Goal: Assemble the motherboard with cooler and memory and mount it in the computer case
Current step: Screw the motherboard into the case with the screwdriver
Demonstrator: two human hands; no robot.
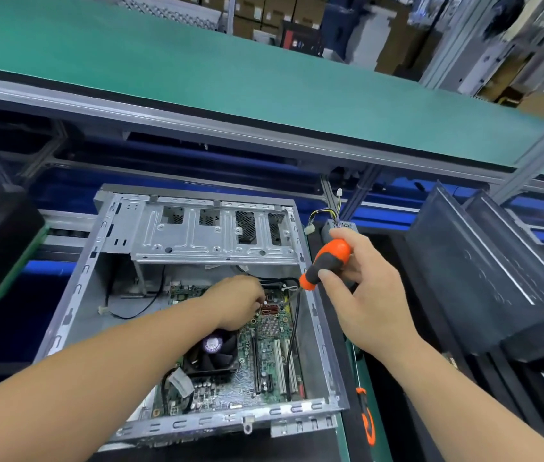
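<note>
Right grip (360,288): wrapped around the orange-and-black handle of a screwdriver (325,263), right of centre in the frame; shaft angled down-left into the case, tip hidden among cables.
Left grip (237,301): fingers curled downward at mid-frame, touching the board near the red connectors; cannot tell whether pinching a screw or merely steadying.
Motherboard (264,355): lying flat inside the computer case (74,295), directly beneath the left grip and below-left of the right grip.
Cooler (212,353): fan already seated on the board, just below the left wrist.
Memory: not discernible; possibly hidden under the forearm.
Done, judging by layout: cooler fitted, board placed in the case.
Left, likely: driving the mounting screws, routing the loose black cables.
Beyond: spare screwdriver (365,415) at lower right on the green surface (352,438).
</note>
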